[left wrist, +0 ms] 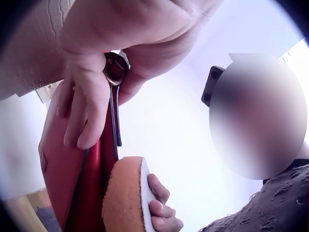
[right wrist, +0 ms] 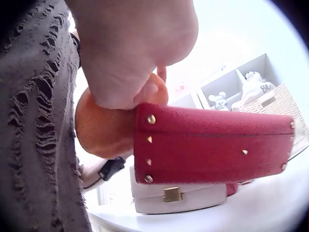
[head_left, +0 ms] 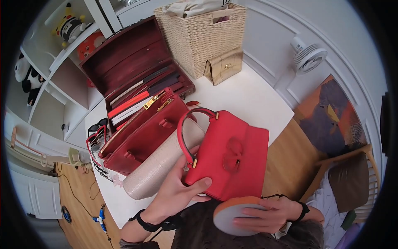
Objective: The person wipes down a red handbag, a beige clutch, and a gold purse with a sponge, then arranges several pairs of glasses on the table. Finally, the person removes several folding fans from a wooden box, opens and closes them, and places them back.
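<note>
A red handbag (head_left: 251,145) with a top handle is held up, tilted, over the front edge of the white table. My left hand (head_left: 174,182) grips its side by the handle's base, thumb on the front flap. In the right wrist view the bag's studded base (right wrist: 212,145) shows. My right hand (head_left: 275,212) holds a round sponge pad (head_left: 226,222), orange on one side and pale grey on the other. In the left wrist view the sponge's orange face (left wrist: 123,193) is turned to the bag, right at its side. Right fingertips (left wrist: 161,209) lie on the pale side.
Behind the bag lie a beige crocodile-pattern clutch (head_left: 145,176) and a dark red zip bag (head_left: 143,151). An open maroon case (head_left: 124,58), a woven basket (head_left: 178,45) and a gold bag (head_left: 224,68) stand farther back. Sunglasses (head_left: 97,126) lie at the left; a chair (head_left: 369,166) stands right.
</note>
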Demonstrator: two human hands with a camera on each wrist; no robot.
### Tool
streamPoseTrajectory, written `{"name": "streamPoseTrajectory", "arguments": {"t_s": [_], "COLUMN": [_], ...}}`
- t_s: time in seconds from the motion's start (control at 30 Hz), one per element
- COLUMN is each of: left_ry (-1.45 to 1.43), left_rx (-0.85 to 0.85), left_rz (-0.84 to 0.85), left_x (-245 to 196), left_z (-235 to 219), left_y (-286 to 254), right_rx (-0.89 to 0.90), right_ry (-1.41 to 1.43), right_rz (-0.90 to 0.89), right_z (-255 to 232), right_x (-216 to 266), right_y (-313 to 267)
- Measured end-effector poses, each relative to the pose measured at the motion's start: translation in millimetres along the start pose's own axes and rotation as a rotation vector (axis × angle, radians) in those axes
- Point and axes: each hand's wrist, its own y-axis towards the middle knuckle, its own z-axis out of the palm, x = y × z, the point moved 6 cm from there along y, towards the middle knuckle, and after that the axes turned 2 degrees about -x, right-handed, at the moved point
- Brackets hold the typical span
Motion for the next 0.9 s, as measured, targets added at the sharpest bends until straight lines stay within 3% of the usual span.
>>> {"name": "streamPoseTrajectory", "arguments": {"t_s": [0.13,0.23,0.3,0.37,0.43,0.47,0.53,0.57,0.6,0.67,0.7,0.77,0.8,0.87,0.9], "left_ry": [-0.024,-0.066,-0.048,-0.028,0.042,0.044,0.106,0.103,0.05,0.005,-0.057,-0.136,-0.137,-0.238,-0.24], "left_rx": [-0.047,-0.076,-0.049,-0.025,-0.047,-0.049,-0.034,-0.043,-0.066,-0.081,-0.099,-0.103,-0.096,-0.139,-0.139], "left_rz": [0.068,0.102,0.11,0.115,0.09,0.092,0.158,0.154,0.142,0.126,0.132,0.162,0.162,0.199,0.199], "left_x": [3,-1,-2,-3,-5,-4,-3,-3,-4,-4,-3,-2,-3,-6,-4], "left_z": [3,0,-3,-1,2,1,-1,-1,-2,-3,-4,-4,-2,0,4], "left_y": [-2,0,-1,-4,-10,-11,-12,-13,-13,-11,-11,-11,-11,-11,-8], "right_rx": [-0.02,-0.064,-0.1,-0.175,-0.305,-0.307,-0.571,-0.62,-0.41,-0.112,-0.115,-0.475,-0.473,-0.631,-0.57], "right_ry": [-0.154,-0.039,-0.037,-0.221,-0.273,-0.273,-0.021,0.258,0.244,-0.075,-0.078,-0.199,-0.206,0.7,0.835], "right_rz": [-0.028,0.298,0.389,0.577,0.897,0.896,0.927,0.857,0.661,0.218,0.227,0.878,0.881,1.484,1.437], "right_z": [-17,-33,-21,-8,-3,-1,1,2,12,-2,5,9,16,55,61], "right_x": [-4,-45,-78,-120,-161,-159,-144,-127,-108,-75,-78,-114,-115,-131,-121], "right_y": [-28,-36,-51,-74,-103,-101,-99,-86,-85,-34,-40,-88,-97,-143,-131]}}
